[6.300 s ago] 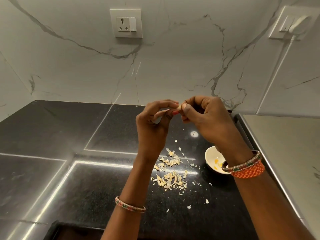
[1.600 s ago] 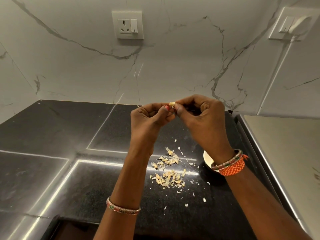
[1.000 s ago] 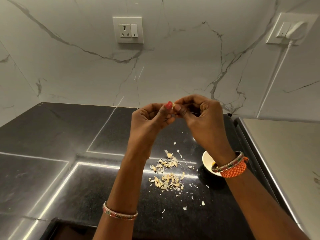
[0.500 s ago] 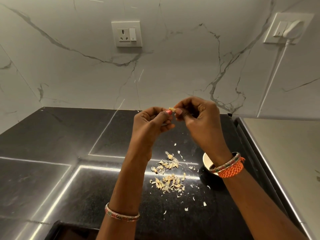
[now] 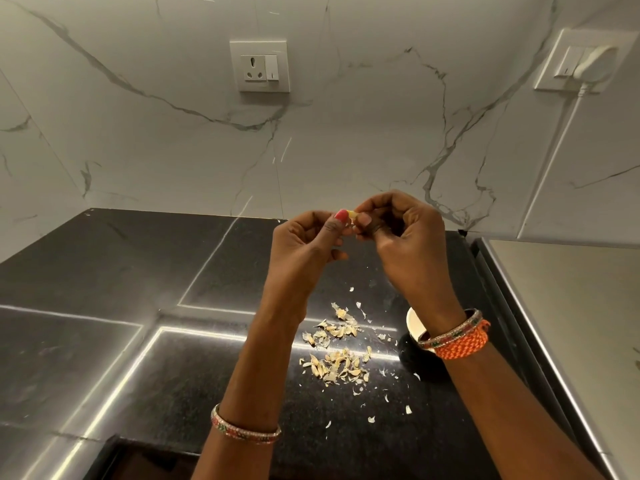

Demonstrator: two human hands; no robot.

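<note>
Clove (image 5: 352,214) pinched between left hand (image 5: 304,244) and right hand (image 5: 405,237) fingertips; risk: slip, fall among peelings (image 5: 336,358), missing bowl (image 5: 414,323) at right edge of counter (image 5: 104,306).

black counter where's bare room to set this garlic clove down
Bare: the left side of the counter, back to the marble wall. Crowded: the garlic peel pile mid-counter and the white bowl right of it.
</note>
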